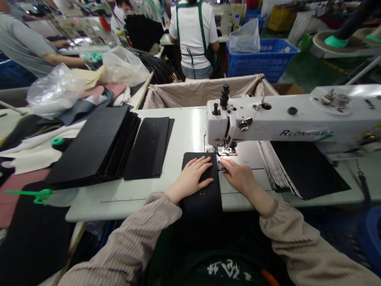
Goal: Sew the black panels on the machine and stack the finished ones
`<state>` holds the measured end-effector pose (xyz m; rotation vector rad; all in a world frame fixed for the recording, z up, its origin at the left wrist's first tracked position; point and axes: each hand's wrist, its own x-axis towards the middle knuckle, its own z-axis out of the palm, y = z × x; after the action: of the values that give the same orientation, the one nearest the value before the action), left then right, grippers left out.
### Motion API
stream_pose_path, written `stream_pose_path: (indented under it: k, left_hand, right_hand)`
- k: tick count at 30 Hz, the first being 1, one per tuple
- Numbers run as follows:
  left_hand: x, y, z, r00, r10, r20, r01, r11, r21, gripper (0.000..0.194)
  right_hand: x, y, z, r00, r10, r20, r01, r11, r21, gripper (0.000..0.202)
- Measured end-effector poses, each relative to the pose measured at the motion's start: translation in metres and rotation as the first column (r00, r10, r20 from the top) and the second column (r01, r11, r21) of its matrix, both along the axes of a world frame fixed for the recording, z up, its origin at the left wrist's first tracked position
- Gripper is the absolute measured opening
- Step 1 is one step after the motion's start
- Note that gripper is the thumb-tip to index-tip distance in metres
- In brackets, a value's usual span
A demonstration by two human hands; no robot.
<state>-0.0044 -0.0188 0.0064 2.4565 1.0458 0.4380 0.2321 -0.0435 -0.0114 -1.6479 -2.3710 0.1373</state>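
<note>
A black panel (205, 198) lies lengthwise under the sewing machine's needle area, its near end hanging over the table edge toward my lap. My left hand (195, 174) rests flat on top of it, fingers spread. My right hand (239, 174) is at the panel's right edge, close to the presser foot (223, 151). Its fingers are held together, with the fingertips at that edge; the thumb is partly hidden. The white sewing machine (268, 119) reaches over the table from the right.
A tall stack of black panels (92, 143) and a few flatter panels (149, 147) lie on the left. More panels with pale edges (306, 171) lie under the machine arm. Behind the table are a cloth-lined bin (181, 93), a blue crate (262, 59) and co-workers.
</note>
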Motion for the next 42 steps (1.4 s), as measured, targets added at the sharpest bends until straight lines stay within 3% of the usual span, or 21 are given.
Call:
stream_pose_path:
  k: [5, 21, 42]
  left_hand:
    - [0.012, 0.009, -0.002, 0.999, 0.034, 0.035, -0.034, 0.999, -0.001, 0.061]
    - [0.008, 0.012, -0.002, 0.998, -0.007, -0.069, 0.012, 0.997, 0.071, 0.062]
    - [0.006, 0.017, -0.006, 0.998, -0.027, -0.05, 0.032, 0.995, 0.098, 0.061]
  right_hand:
    - [-0.002, 0.001, 0.003, 1.0, 0.003, 0.03, -0.003, 1.0, -0.016, 0.051]
    - [-0.003, 0.002, 0.008, 0.996, 0.016, 0.09, -0.008, 0.996, -0.086, 0.05]
    - [-0.004, 0.003, 0.009, 0.996, 0.003, 0.089, 0.006, 0.995, -0.101, 0.051]
